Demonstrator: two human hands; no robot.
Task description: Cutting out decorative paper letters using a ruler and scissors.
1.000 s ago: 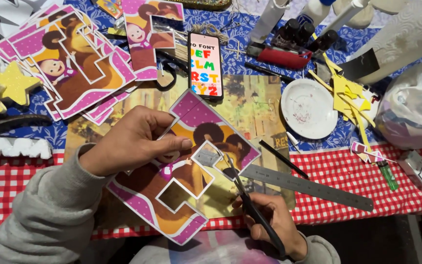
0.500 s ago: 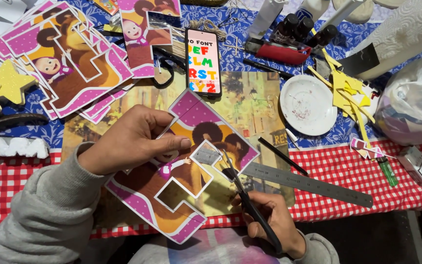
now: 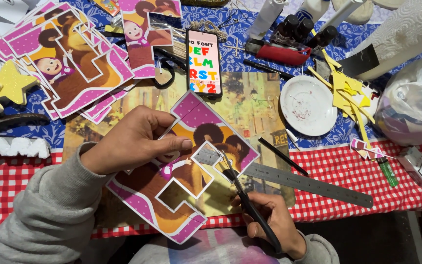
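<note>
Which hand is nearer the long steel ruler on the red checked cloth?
Right. The right hand, holding black scissors, sits just below the long steel ruler; the left hand grips the printed card cutout, farther left.

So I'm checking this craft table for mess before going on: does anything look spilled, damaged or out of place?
Nothing spilled. Yellow paper offcuts lie scattered beside the smudged white plate. The left hand holds the printed cutout while the right hand cuts it with scissors.

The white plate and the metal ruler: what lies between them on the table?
In the head view, a thin black stick lies between the white plate and the metal ruler, on the printed mat's edge.
</note>
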